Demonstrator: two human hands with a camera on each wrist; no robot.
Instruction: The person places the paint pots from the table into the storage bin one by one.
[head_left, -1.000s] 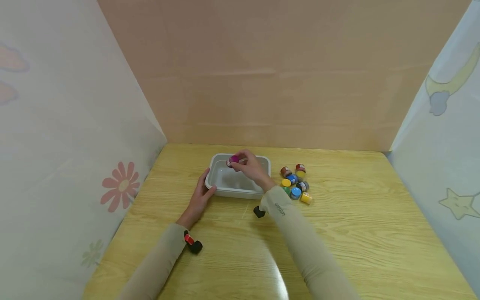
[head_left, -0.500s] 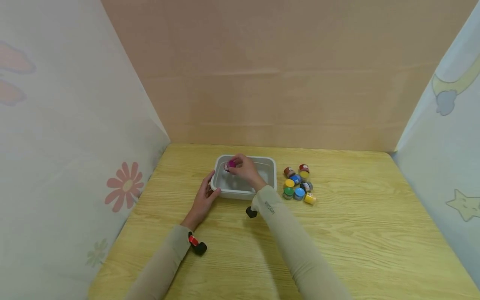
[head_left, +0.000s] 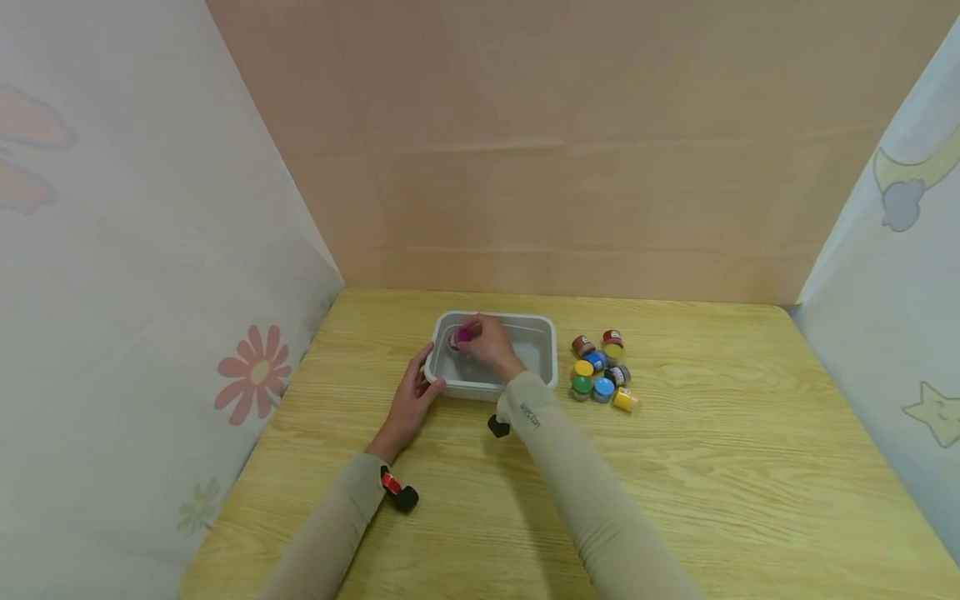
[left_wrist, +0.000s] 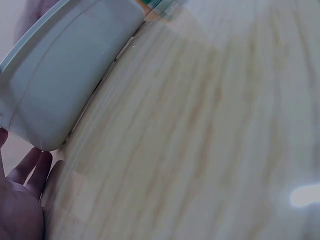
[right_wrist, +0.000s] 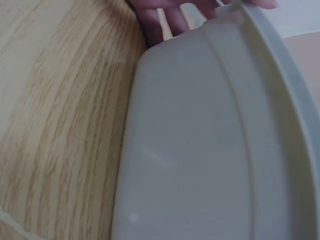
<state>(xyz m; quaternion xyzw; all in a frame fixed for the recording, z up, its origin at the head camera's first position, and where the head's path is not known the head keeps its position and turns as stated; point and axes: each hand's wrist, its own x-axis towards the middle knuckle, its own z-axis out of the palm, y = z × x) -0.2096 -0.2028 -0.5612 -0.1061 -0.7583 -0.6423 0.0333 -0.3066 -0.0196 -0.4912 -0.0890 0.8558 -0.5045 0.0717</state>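
A light grey plastic tub (head_left: pixel 532 340) stands on the table. My left hand (head_left: pixel 411 400) holds its near left corner, thumb at the front and fingers along the left side. In the left wrist view, fingertips (left_wrist: pixel 36 159) touch the tub's outer wall. My right hand (head_left: pixel 489 343) pinches a small paint jar with a purple lid (head_left: pixel 462 335) inside the tub's left part. Whether the jar touches the tub's floor I cannot tell. The right wrist view shows the tub's outer wall (right_wrist: pixel 185 130), with the left hand's fingers beyond; the right hand is out of that view.
Right of the tub lies a cluster of several small paint jars, among them green (head_left: pixel 581 387), light blue (head_left: pixel 603 389), black (head_left: pixel 618 375) and a tipped yellow one (head_left: pixel 626 400). A backdrop (head_left: pixel 570 167) rises behind the wooden table (head_left: pixel 720 433), with patterned sheets at both sides.
My right hand has lowered the purple-lidded jar into the tub's left part and shifted slightly left relative to it. The left hand keeps its place on the tub. The head view has shifted slightly.
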